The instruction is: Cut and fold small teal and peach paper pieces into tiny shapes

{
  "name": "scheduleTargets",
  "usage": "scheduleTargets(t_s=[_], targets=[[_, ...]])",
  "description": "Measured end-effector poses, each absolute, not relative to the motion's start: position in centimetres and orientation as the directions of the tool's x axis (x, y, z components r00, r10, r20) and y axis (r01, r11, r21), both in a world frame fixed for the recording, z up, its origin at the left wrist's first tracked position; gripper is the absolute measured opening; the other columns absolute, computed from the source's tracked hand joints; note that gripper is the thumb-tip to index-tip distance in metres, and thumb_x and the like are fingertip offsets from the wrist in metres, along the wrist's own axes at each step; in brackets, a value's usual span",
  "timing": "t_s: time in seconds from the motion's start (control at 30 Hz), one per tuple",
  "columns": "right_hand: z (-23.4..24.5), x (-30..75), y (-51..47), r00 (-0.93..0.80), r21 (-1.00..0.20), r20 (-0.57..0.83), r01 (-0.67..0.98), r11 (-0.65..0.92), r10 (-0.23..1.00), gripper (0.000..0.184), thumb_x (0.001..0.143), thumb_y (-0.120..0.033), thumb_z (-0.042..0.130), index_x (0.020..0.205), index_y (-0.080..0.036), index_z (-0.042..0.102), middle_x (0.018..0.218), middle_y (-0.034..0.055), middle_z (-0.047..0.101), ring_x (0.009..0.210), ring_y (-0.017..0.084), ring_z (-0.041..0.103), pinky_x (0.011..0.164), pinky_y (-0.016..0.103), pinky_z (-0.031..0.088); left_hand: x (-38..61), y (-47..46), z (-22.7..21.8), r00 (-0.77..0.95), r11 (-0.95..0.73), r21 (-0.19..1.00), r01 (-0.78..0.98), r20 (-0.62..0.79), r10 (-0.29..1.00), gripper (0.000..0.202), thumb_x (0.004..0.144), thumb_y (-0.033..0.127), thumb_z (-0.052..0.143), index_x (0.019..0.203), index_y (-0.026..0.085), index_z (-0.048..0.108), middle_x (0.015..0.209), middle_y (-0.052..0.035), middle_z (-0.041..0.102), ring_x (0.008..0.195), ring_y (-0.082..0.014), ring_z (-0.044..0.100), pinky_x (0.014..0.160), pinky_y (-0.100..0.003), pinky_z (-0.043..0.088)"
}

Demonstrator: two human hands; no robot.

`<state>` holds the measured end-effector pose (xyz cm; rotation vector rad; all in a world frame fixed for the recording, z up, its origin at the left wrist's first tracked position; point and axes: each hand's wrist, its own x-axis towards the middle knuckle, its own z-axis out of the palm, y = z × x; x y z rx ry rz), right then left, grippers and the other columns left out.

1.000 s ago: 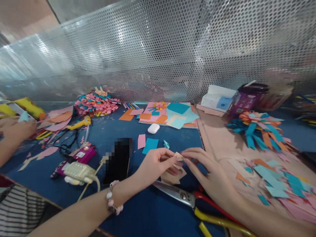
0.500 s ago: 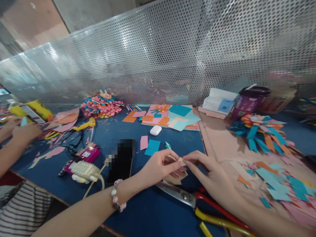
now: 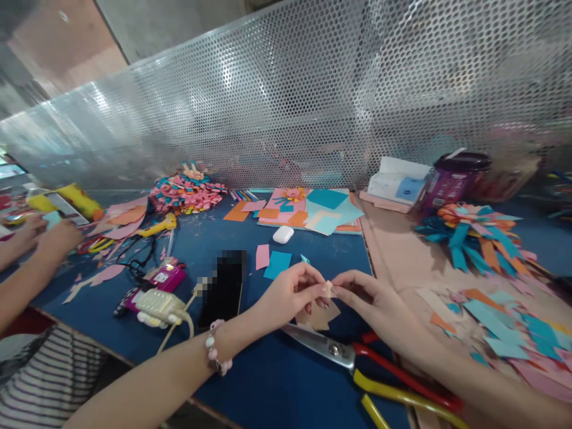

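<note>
Between my two hands is a small cream piece of paper [image 3: 328, 289], pinched at the fingertips. My left hand [image 3: 298, 293] is closed on its left side, with thumb and forefinger together. From the right, my right hand [image 3: 369, 296] pinches the same piece with thumb and forefinger. Beneath them lie beige paper pieces [image 3: 319, 319] on the blue tabletop. Large scissors [image 3: 337, 351] with red and yellow handles rest just below my hands. A teal paper square [image 3: 277, 264] and a pink paper piece [image 3: 262, 257] lie beyond my left hand.
A phone [image 3: 222, 292] and a cream charger [image 3: 161, 307] lie left of my forearm. A white earbud case [image 3: 283, 235] sits ahead. Paper scraps [image 3: 500, 325] and a paper flower [image 3: 476, 232] cover cardboard at right. Another person's hands [image 3: 58, 238] hold light-blue paper at far left.
The cream piece now shows more clearly between my fingertips, and my left fingers have curled closer. The other person's hands at the left appear slightly shifted right with the view.
</note>
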<state>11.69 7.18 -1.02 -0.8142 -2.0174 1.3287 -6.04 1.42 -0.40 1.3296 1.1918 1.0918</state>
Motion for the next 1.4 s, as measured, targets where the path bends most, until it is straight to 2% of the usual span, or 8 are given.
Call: scheduleTargets(t_s=[0.3,0.47,0.7,1.0,1.3,1.4], targets=[[-2.0,11.5,7.9,-0.684,-0.927,0.154,0.15,0.344,0.713,0.027,0.087,-0.046,0.049,0.085,-0.021,0.059,0.08,0.0021,0.064,0.076,0.017,0.059,0.069,0.028,0.047,-6.0,1.5,0.2,0.126,0.019,0.992,0.128,-0.035,0.991,0.033,0.077,0.045,0.061,0.086,0.014,0.055,0.077,-0.0059,0.064,0.065,-0.0117,0.058,0.056,-0.022,0.044],[-2.2,11.7,7.9,-0.712,-0.897,0.179,0.165,0.41,0.679,0.022,0.089,-0.042,0.047,0.085,-0.022,0.055,0.08,0.0002,0.058,0.072,0.014,0.055,0.066,0.026,0.044,-6.1,1.3,0.1,0.102,-0.03,0.971,0.236,0.006,0.995,0.031,0.077,0.044,0.06,0.086,0.014,0.059,0.08,-0.0046,0.06,0.071,-0.0122,0.056,0.057,-0.022,0.045],[-2.1,11.7,7.8,-0.725,-0.873,0.205,0.168,0.458,0.657,0.017,0.09,-0.037,0.046,0.084,-0.023,0.052,0.084,0.0005,0.056,0.08,0.015,0.055,0.073,0.027,0.043,-6.2,1.4,-0.1,0.117,-0.069,0.954,0.293,0.035,0.992,0.025,0.08,0.04,0.058,0.084,0.015,0.058,0.077,-0.0021,0.057,0.068,-0.0113,0.053,0.057,-0.021,0.042],[-1.9,11.5,7.5,-0.719,-0.848,0.262,0.146,0.509,0.644,0.017,0.091,-0.034,0.044,0.081,-0.023,0.051,0.086,0.0014,0.055,0.081,0.016,0.053,0.075,0.029,0.043,-6.2,1.5,-0.7,0.142,-0.115,0.947,0.299,0.076,0.987,0.015,0.081,0.03,0.057,0.084,0.016,0.057,0.084,-0.0046,0.062,0.082,-0.0167,0.06,0.073,-0.028,0.046],[-1.6,11.7,6.9,-0.71,-0.905,0.153,0.18,0.387,0.687,0.017,0.092,-0.038,0.042,0.091,-0.023,0.05,0.085,0.0007,0.057,0.081,0.017,0.055,0.074,0.03,0.043,-6.1,1.5,-0.2,0.156,-0.034,0.975,0.221,-0.001,0.988,0.023,0.082,0.039,0.056,0.084,0.016,0.053,0.08,-0.0049,0.062,0.073,-0.0145,0.059,0.058,-0.023,0.045],[-1.5,11.7,6.9,-0.695,-0.918,0.141,0.175,0.356,0.705,0.017,0.092,-0.039,0.044,0.093,-0.024,0.051,0.089,0.0008,0.059,0.084,0.016,0.056,0.076,0.03,0.043,-6.1,1.4,0.0,0.148,-0.033,0.976,0.215,0.001,0.989,0.021,0.083,0.037,0.055,0.085,0.016,0.053,0.08,-0.0042,0.061,0.074,-0.0137,0.059,0.058,-0.022,0.044]])
